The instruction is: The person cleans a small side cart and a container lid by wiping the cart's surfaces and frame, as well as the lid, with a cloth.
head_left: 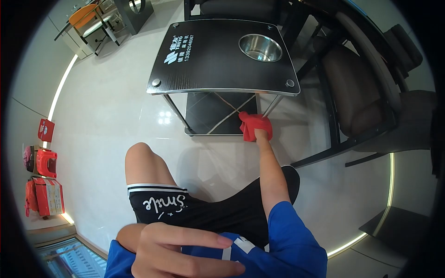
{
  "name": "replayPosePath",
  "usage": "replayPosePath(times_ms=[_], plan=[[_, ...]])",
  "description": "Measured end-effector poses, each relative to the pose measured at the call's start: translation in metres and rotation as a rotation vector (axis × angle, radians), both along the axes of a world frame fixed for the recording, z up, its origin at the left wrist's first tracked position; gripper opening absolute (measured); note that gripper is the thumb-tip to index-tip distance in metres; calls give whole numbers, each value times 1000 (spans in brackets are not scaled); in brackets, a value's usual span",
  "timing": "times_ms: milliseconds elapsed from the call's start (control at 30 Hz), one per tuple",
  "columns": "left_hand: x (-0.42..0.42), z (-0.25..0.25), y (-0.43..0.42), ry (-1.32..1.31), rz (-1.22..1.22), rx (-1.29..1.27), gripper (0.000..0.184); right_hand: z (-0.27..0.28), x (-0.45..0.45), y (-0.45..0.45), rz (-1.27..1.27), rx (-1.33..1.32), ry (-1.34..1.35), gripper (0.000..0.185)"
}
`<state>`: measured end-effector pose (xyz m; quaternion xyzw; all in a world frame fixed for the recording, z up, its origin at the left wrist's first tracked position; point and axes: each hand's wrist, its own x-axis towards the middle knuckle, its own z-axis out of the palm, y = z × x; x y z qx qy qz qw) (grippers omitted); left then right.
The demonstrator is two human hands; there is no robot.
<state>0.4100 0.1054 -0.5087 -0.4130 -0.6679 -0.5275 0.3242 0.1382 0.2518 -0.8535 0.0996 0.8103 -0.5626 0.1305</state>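
The right hand [262,135] is closed on a bunched red cloth [252,123], its fingers mostly hidden by the fabric. The cloth lies against the lower part of the right front leg [273,105] of a small black table [208,74], just beside the front right corner of the lower shelf [199,116], which is dark with pale crossing lines. The left hand [178,248] is raised close to the camera, in front of the blue shirt [296,236], two of its fingers extended and apart.

The tabletop has white lettering at its left, round metal caps [156,82] at the corners and a round steel bowl [260,48] set in near the far right corner. Black shorts [162,197] printed "Smile" cover the person's thighs. A dark chair [354,88] stands on the pale floor [102,106] to the right; a red plastic stool [47,163] sits far to the left, and an orange-backed chair [82,16] stands at the far left.
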Motion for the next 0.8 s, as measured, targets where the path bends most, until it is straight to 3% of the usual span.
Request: replayPosePath(times_ms=[67, 100, 133, 200, 367, 467, 533, 633, 700, 733, 800], plan=[[-1, -3, 1, 44, -30, 52, 14, -11, -2, 1, 37, -9, 8, 28], [-1, -4, 1, 45, -58, 80, 13, -50, -10, 1, -156, -109, 186, 23], [-1, -6, 1, 44, -85, 110, 13, -56, -9, 0, -350, -206, 362, 20], [-6, -12, 0, 43, -155, 147, 14, -64, -15, 10, -298, -245, 409, 20], [-15, -20, 8, -81, -235, 298, 14, 34, -15, 14, -161, -320, 559, 24], [-23, -27, 1, -164, -449, 297, 14, 89, -19, 16, -144, -347, 648, 31], [-23, -27, -3, -286, -512, 330, 14, 93, -22, 17, -168, -359, 707, 32], [-33, -35, -13, -299, -656, 298, 13, 77, -31, 21, -127, -293, 789, 44], [-36, -49, -26, -301, -748, 316, 12, 67, -37, 21, -76, 402, 1063, 33], [-37, -54, -29, -302, -847, 337, 13, 61, -36, 20, -75, 399, 1061, 33], [-36, -53, -29, -302, -808, 348, 13, 49, -34, 19, -44, 271, 983, 32]])
